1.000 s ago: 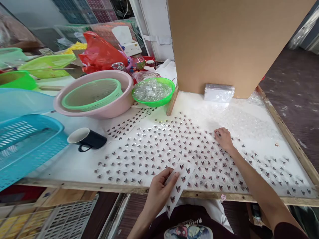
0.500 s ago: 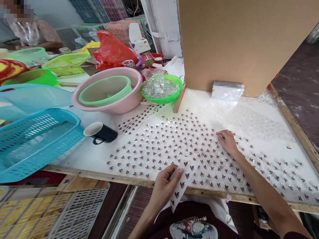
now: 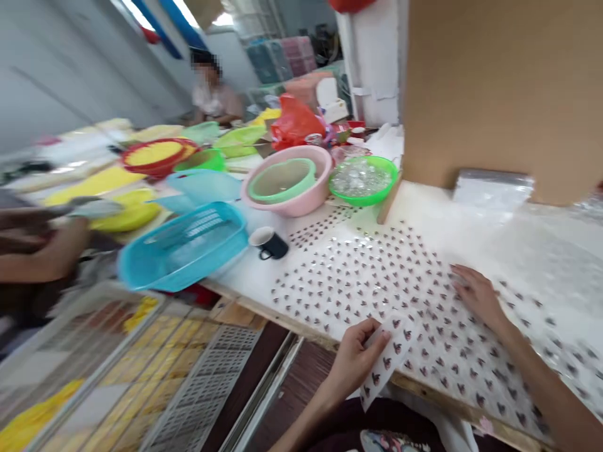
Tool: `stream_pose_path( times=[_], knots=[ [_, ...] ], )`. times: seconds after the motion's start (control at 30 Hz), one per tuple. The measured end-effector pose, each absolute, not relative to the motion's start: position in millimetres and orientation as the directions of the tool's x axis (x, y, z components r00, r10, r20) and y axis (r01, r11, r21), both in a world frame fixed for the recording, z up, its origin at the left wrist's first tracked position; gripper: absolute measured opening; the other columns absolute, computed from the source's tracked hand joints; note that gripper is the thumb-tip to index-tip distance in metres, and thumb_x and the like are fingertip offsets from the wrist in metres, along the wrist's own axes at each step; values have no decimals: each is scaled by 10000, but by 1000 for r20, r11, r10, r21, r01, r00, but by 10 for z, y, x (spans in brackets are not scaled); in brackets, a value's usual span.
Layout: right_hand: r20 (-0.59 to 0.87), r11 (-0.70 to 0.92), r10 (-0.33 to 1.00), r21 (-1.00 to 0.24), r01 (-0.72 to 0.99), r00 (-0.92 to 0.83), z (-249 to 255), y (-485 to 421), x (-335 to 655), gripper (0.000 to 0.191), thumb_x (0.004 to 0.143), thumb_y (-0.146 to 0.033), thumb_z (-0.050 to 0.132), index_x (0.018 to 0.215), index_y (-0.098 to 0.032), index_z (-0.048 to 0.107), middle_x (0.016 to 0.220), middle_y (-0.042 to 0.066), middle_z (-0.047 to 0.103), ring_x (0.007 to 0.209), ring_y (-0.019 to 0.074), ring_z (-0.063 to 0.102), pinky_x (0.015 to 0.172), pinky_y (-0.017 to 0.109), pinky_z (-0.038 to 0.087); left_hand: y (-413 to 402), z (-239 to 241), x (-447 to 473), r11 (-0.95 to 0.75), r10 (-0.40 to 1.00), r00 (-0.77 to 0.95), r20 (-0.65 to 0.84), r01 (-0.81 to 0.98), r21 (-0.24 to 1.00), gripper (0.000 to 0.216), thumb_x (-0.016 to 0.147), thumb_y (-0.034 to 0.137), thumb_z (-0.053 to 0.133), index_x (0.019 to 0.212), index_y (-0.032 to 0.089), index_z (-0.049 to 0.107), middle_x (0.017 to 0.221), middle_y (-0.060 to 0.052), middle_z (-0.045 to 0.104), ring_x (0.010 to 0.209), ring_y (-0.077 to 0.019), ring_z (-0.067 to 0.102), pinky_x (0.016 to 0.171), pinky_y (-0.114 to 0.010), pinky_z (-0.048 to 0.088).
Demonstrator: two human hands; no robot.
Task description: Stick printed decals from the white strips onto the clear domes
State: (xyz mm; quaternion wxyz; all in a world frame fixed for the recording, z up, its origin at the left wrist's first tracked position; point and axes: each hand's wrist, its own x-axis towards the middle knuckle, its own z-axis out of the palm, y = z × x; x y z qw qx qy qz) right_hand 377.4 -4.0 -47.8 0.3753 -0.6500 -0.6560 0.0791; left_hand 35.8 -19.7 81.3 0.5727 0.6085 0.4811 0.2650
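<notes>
My left hand (image 3: 355, 358) pinches a white sheet of stickers (image 3: 387, 359) between thumb and fingers, at the table's front edge. Several small dark winged designs run along the sheet. My right hand (image 3: 478, 298) is low over the table, fingers stretched out and a little apart, with nothing visible in them. Around it lie many small clear discs (image 3: 391, 263), laid out in rows, each with a similar dark design. Whether the right fingertips touch a disc I cannot tell.
Left of the discs stand a dark mug (image 3: 276, 245), a blue basket (image 3: 188, 251) and a pink basin (image 3: 292, 206) holding a green basket. A green bowl (image 3: 362, 199) holds clear pieces. Cardboard (image 3: 499, 88) rises behind. A co-worker's arm (image 3: 47, 251) and a seated person (image 3: 217, 100) are at left.
My view has swung left, bringing the co-worker's arm into sight. My right hand's fingers have loosened from a pinch and stretched out. The left hand still holds the sticker sheet.
</notes>
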Motion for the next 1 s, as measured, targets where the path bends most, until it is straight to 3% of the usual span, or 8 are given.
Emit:
stream_pose_path(
  times=[0.23, 0.37, 0.6, 0.77, 0.9, 1.0],
  knots=[
    [430, 242, 902, -544, 803, 20, -780, -1, 3812, 416, 885, -535, 510, 1146, -247, 657, 1274, 95, 644, 1142, 327, 626, 982, 502, 522, -244, 752, 252, 151, 869, 413, -272, 303, 941, 343, 822, 467, 606, 709, 146, 563, 627, 16, 470, 571, -92, 392, 499, -209, 291],
    [408, 210, 912, -546, 811, 38, -871, -2, 3814, 493, 866, -570, 501, 1236, -260, 603, 1324, 96, 613, 1192, 360, 596, 1009, 566, 502, -261, 707, 214, 148, 868, 422, -263, 286, 947, 341, 820, 468, 619, 716, 148, 561, 636, 11, 484, 574, -92, 415, 491, -208, 290],
    [322, 184, 947, -553, 812, 5, -1002, -42, 3837, 463, 860, -542, 508, 1267, -337, 588, 1414, 46, 548, 1261, 383, 541, 984, 628, 510, -280, 615, 175, 196, 850, 435, -298, 263, 945, 397, 808, 533, 640, 774, 139, 602, 659, 5, 508, 584, -95, 427, 489, -210, 294],
    [287, 176, 958, -588, 790, 0, -916, -69, 3738, 464, 843, -571, 524, 1227, -337, 641, 1380, 58, 578, 1216, 399, 574, 904, 602, 569, -310, 564, 166, 195, 832, 480, -278, 216, 957, 402, 827, 532, 629, 808, 130, 617, 672, 12, 498, 588, -88, 422, 496, -207, 292],
    [126, 52, 992, -612, 789, 32, -814, -110, 3626, 544, 862, -596, 492, 1303, -302, 614, 1452, 59, 510, 1215, 393, 577, 788, 505, 626, -320, 599, 160, 199, 830, 477, -291, 233, 952, 360, 840, 483, 624, 787, 128, 601, 662, 27, 480, 582, -76, 413, 508, -202, 284],
    [74, 13, 996, -631, 776, 43, -773, -131, 3555, 565, 869, -608, 472, 1322, -295, 601, 1482, 46, 478, 1247, 383, 554, 787, 469, 627, -324, 634, 158, 191, 826, 491, -277, 219, 957, 324, 849, 451, 618, 815, 129, 599, 694, 25, 508, 606, -77, 439, 533, -196, 305]
  ],
)
